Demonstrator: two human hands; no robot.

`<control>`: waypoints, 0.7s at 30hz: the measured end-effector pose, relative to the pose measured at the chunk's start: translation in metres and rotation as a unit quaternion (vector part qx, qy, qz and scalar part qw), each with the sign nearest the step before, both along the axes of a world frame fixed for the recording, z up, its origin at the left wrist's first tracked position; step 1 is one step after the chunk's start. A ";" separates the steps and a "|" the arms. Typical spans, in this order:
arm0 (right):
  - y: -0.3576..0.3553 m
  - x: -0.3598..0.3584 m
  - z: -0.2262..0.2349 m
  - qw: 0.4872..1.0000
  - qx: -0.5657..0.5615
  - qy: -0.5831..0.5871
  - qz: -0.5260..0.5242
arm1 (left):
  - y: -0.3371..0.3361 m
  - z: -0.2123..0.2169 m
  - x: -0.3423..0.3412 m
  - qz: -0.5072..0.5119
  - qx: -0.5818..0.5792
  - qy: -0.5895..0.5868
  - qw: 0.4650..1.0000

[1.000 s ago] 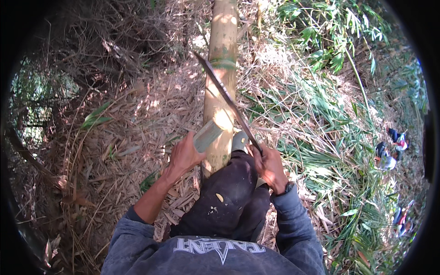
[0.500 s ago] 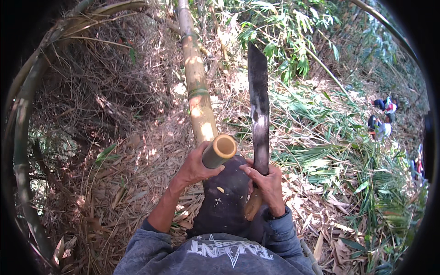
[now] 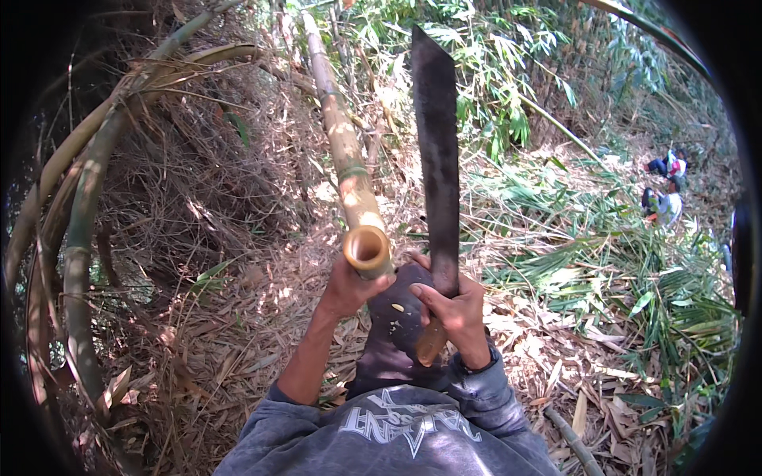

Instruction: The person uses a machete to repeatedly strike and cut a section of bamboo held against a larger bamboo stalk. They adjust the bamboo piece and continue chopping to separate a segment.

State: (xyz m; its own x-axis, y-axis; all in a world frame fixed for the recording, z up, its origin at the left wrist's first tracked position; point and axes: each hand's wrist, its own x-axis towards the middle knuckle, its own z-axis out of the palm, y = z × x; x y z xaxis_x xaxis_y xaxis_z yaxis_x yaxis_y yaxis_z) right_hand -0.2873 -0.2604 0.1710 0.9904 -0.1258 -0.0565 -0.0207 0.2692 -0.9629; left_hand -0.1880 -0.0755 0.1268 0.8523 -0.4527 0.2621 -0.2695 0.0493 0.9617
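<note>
My left hand (image 3: 348, 287) is closed round a short hollow bamboo piece (image 3: 373, 268), whose round cut opening faces up toward me. In my right hand (image 3: 459, 311) is a machete (image 3: 436, 143) with a long dark blade, its angled tip pointing up and away. The wooden handle (image 3: 431, 343) shows below my fist. The blade stands apart from the bamboo piece, to its right. Below both hands is my dark-trousered leg (image 3: 393, 349), with small pale chips on it. The undersides of both grips are hidden.
A long bamboo pole (image 3: 343, 143) runs away from behind the held piece. Curved bamboo stems (image 3: 83, 230) stand at left beside tangled dry twigs. Cut green leaves (image 3: 548, 238) and dry litter cover the ground. Two people (image 3: 665, 190) are far right. A thin pole (image 3: 573, 440) lies lower right.
The bamboo piece has tilted so its opening faces me more directly, and sits slightly lower left. The machete reaches higher in view. My view has shifted a little; both grips stay the same.
</note>
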 end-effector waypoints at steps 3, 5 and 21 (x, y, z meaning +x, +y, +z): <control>-0.003 -0.008 -0.001 0.999 -0.025 0.020 -0.021 | 0.006 0.024 0.002 -0.011 -0.106 0.071 0.992; -0.006 -0.014 -0.004 0.999 -0.019 0.016 -0.036 | 0.008 0.030 0.005 -0.049 -0.237 0.137 0.961; -0.015 -0.066 -0.070 0.989 0.073 0.119 -0.040 | -0.007 0.017 0.019 0.004 -0.424 0.281 0.861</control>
